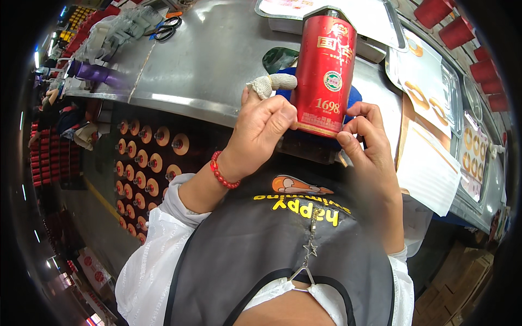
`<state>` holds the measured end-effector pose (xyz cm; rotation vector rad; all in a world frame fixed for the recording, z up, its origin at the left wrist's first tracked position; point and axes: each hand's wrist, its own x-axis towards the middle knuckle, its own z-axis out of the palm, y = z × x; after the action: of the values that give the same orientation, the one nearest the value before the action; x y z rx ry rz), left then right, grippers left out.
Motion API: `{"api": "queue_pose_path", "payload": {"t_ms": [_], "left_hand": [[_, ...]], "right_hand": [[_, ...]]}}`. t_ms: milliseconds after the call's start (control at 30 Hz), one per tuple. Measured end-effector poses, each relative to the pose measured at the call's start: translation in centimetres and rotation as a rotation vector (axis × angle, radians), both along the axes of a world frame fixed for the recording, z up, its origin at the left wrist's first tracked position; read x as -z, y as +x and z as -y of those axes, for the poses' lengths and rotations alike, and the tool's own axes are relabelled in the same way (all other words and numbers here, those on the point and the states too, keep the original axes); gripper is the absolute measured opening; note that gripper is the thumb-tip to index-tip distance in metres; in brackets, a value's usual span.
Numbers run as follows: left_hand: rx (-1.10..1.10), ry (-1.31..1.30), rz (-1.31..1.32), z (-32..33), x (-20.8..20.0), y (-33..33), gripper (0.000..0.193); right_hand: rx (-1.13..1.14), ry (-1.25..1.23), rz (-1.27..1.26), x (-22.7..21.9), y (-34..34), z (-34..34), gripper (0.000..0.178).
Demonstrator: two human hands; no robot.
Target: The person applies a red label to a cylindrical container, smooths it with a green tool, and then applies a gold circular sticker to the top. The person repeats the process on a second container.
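A glossy red bottle (325, 73) with gold and white print lies tilted on the bench, its base toward me and its neck end away. My left hand (263, 122) is closed against its lower left edge, thumb pressed near the base. A knitted fabric cover wraps that hand's index finger, which points across to the bottle's side. At the lower right corner my right hand (370, 136) grips the base edge with thumb and bent fingers. A blue round thing (353, 96) shows partly behind the bottle. Beside it sits a dark green object (280, 58), partly hidden.
Printed sheets with gold ring shapes (427, 100) and a white paper (429, 165) lie on the metal bench (201, 60) at right. Black scissors (166, 28) rest at far left, near clear plastic pieces (114, 35). Rows of red bottles (155, 163) stand below the bench; cartons (454, 280) sit lower right.
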<state>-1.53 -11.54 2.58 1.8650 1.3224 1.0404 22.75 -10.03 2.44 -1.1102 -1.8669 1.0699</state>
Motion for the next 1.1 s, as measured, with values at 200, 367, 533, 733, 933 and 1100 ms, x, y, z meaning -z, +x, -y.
{"api": "queue_pose_path", "payload": {"t_ms": [200,367,533,733,933,1100], "left_hand": [[0.049,-0.004,0.042,-0.3,0.5,-0.7,0.022],[-0.007,-0.027,-0.020,0.2,-0.2,0.1,0.021],[-0.041,0.080,0.066,-0.1,0.4,0.7,0.022],[-0.011,0.019,-0.033,0.0,-0.2,0.3,0.019],[-0.017,0.006,-0.022,0.1,-0.1,0.3,0.018],[-0.005,-0.001,-0.020,0.0,-0.1,0.3,0.018]], "right_hand": [[-0.006,-0.040,-0.041,0.0,0.1,0.1,0.021],[-0.013,-0.048,-0.051,0.1,0.1,0.1,0.022],[-0.014,-0.103,-0.076,0.4,0.3,0.1,0.022],[-0.010,-0.053,-0.063,0.5,0.0,-0.1,0.024],[0.016,-0.077,-0.086,0.7,-0.2,-0.1,0.025],[-0.029,-0.032,0.001,1.1,0.2,-0.3,0.024]]}}
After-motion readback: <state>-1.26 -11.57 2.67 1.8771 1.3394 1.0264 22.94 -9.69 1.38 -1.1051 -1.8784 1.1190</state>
